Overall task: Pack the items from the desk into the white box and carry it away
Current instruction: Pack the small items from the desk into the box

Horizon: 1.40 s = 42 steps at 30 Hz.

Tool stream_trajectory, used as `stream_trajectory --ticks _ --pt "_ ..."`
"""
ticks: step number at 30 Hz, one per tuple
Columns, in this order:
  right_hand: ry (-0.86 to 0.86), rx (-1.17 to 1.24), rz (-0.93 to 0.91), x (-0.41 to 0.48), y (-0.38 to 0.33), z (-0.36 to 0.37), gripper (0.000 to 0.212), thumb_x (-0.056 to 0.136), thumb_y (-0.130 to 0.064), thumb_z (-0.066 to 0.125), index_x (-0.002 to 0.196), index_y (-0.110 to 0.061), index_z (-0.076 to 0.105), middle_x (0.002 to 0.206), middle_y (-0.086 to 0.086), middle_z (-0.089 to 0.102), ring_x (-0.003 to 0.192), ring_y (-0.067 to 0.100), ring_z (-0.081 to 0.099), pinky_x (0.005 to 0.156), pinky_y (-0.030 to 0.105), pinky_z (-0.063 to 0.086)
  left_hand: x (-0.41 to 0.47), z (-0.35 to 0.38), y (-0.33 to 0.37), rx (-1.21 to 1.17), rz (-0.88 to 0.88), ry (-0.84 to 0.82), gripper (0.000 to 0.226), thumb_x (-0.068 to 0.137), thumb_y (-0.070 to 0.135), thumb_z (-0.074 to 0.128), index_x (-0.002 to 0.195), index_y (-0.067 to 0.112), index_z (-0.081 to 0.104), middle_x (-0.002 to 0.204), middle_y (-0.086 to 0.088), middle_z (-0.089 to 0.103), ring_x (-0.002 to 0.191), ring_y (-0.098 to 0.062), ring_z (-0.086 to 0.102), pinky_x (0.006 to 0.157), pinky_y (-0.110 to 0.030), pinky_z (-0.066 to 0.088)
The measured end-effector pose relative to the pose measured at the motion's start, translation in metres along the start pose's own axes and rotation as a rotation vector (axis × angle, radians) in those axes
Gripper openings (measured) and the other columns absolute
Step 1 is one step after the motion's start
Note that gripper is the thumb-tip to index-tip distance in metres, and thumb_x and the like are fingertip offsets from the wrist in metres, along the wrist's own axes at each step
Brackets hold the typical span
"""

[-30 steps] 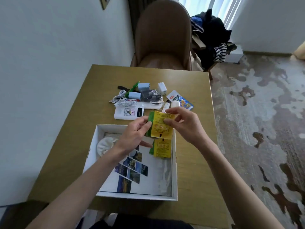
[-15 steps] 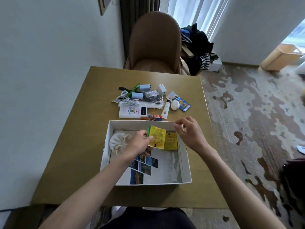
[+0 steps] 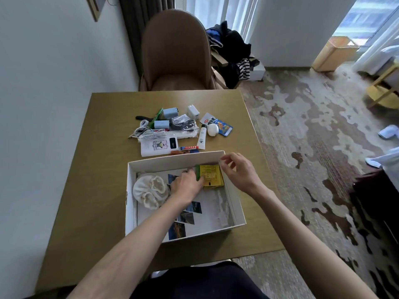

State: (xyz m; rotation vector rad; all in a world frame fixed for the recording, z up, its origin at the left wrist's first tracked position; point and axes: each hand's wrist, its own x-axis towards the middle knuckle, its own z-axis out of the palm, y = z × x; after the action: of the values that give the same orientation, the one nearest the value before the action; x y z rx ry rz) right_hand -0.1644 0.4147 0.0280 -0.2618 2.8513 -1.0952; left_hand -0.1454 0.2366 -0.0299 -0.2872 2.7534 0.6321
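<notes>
The white box (image 3: 237, 203) sits open on the near part of the wooden desk (image 3: 95, 190). Inside it lie a white cloth pouch (image 3: 148, 190), a sheet printed with photos (image 3: 190, 214) and yellow packets (image 3: 210, 175) in the far right corner. My left hand (image 3: 185, 186) is inside the box, pressing a yellow-and-green packet down onto the others. My right hand (image 3: 236, 169) hovers over the box's far right corner with fingers curled and nothing in them. Beyond the box lies a heap of loose items: a white power bank (image 3: 158, 145), cables (image 3: 149, 132), chargers (image 3: 170, 114), a white tube (image 3: 201, 137).
A brown chair (image 3: 176, 52) stands at the desk's far side, with a wall on the left. Clothes are piled on a rack (image 3: 233, 52) behind it. Patterned carpet (image 3: 313, 134) spreads to the right, with a wooden bin (image 3: 333, 53) by the window.
The yellow packet went from both hands above the box's far edge down into the far right corner. My right hand released it; my left hand followed it in.
</notes>
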Motion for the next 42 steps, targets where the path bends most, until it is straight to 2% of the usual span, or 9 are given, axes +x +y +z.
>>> stream_trajectory --ticks 6,9,14,20,25,29,32,37,42 --pt "0.015 -0.026 -0.027 -0.002 0.000 0.003 0.016 0.093 -0.021 0.060 0.108 -0.020 0.064 0.098 -0.004 0.060 0.082 0.010 0.058 0.073 0.027 0.049 0.000 -0.002 0.006 -0.105 0.057 -0.175 0.029 0.095 0.042 0.048 0.097 0.016 0.060 0.094 -0.005 0.067 0.080 -0.024 0.066 0.074 -0.040 0.058" --pt "0.011 -0.031 -0.043 0.000 0.000 0.000 0.017 0.094 -0.022 0.060 0.110 -0.020 0.064 0.099 -0.005 0.060 0.082 0.006 0.058 0.071 0.022 0.048 -0.002 -0.011 0.004 -0.077 0.096 -0.158 0.026 0.095 0.037 0.047 0.095 0.016 0.062 0.091 -0.006 0.067 0.077 -0.025 0.066 0.073 -0.040 0.058" --pt "0.074 -0.005 -0.054 0.011 -0.004 -0.003 0.019 0.092 -0.017 0.061 0.111 -0.016 0.066 0.099 -0.004 0.062 0.082 0.008 0.059 0.071 0.020 0.047 -0.005 -0.044 -0.010 -0.100 0.185 0.068 0.019 0.097 0.028 0.045 0.099 0.017 0.061 0.088 0.001 0.068 0.070 -0.015 0.063 0.058 -0.031 0.053" --pt "0.132 0.084 -0.047 0.056 -0.008 -0.010 0.012 0.093 -0.015 0.059 0.102 -0.014 0.067 0.090 -0.001 0.065 0.078 0.014 0.060 0.070 0.030 0.052 0.021 -0.083 -0.003 -0.224 0.392 0.387 0.022 0.091 0.011 0.051 0.108 0.016 0.064 0.101 0.002 0.065 0.099 -0.014 0.055 0.079 -0.029 0.052" --pt "-0.027 -0.001 0.063 0.123 0.003 -0.004 0.022 0.093 -0.017 0.054 0.110 -0.011 0.067 0.108 0.009 0.068 0.093 0.022 0.063 0.084 0.042 0.052 0.079 -0.081 0.022 -0.094 0.248 0.222 0.029 0.092 0.019 0.047 0.121 0.020 0.054 0.113 0.000 0.061 0.101 -0.015 0.051 0.071 -0.030 0.041" --pt "-0.220 -0.198 0.136 0.176 0.033 0.015 0.036 0.092 -0.017 0.047 0.127 -0.015 0.058 0.133 0.013 0.053 0.119 0.031 0.052 0.094 0.040 0.045 0.125 -0.061 0.040 0.072 0.133 0.059 0.052 0.091 0.025 0.049 0.141 0.022 0.034 0.135 -0.005 0.052 0.121 -0.025 0.049 0.085 -0.042 0.048" --pt "-0.302 -0.333 0.113 0.208 0.052 0.035 0.035 0.091 -0.021 0.052 0.126 -0.017 0.055 0.131 0.014 0.049 0.120 0.034 0.047 0.089 0.043 0.044 0.154 -0.047 0.050 0.170 0.062 0.031 0.048 0.092 0.026 0.050 0.138 0.017 0.038 0.132 -0.008 0.054 0.118 -0.028 0.051 0.087 -0.042 0.047" --pt "-0.257 -0.552 0.047 0.235 0.066 0.059 0.037 0.087 -0.038 0.058 0.117 -0.017 0.057 0.121 0.012 0.049 0.115 0.034 0.048 0.094 0.048 0.037 0.189 -0.028 0.061 0.328 -0.040 0.002 0.025 0.093 0.031 0.051 0.111 0.015 0.059 0.111 -0.009 0.066 0.099 -0.030 0.061 0.067 -0.034 0.039" --pt "-0.312 -0.398 0.056 0.242 0.080 0.059 0.054 0.080 -0.031 0.063 0.130 -0.020 0.047 0.120 0.013 0.046 0.109 0.037 0.053 0.082 0.042 0.044 0.206 -0.007 0.069 0.395 -0.051 0.012 0.047 0.089 0.044 0.058 0.122 0.013 0.050 0.116 -0.012 0.064 0.105 -0.033 0.061 0.069 -0.035 0.035"
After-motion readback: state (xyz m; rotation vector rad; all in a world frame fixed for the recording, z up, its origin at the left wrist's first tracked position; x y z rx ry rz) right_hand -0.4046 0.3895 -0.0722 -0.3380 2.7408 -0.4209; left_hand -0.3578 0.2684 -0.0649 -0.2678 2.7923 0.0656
